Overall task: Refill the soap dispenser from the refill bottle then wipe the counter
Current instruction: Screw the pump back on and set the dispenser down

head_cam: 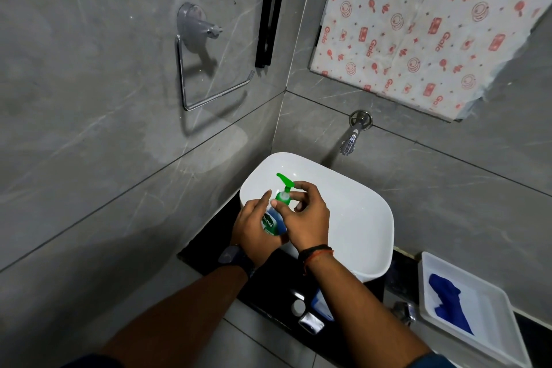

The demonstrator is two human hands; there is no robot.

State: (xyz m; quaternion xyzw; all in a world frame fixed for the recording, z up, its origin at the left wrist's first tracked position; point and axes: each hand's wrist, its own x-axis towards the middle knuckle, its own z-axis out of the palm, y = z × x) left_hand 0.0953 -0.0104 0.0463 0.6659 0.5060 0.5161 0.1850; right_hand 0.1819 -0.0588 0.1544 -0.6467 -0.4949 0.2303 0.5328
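A soap dispenser (274, 219) with a green pump head and a green-and-blue label is held over the left rim of the white basin (367, 218). My left hand (254, 230) wraps around its body. My right hand (304, 218) pinches the green pump collar with thumb and fingers. A blue-and-white refill pack (321, 305) lies on the black counter (268, 284) below my right forearm, mostly hidden. A blue cloth (449, 305) lies in a white tray (490, 334) at the right.
A chrome tap (352, 136) sticks out of the grey tiled wall above the basin. A chrome towel ring (206, 75) hangs on the left wall. A small white cap (298, 307) and a shiny metal piece (310, 323) rest on the counter's front.
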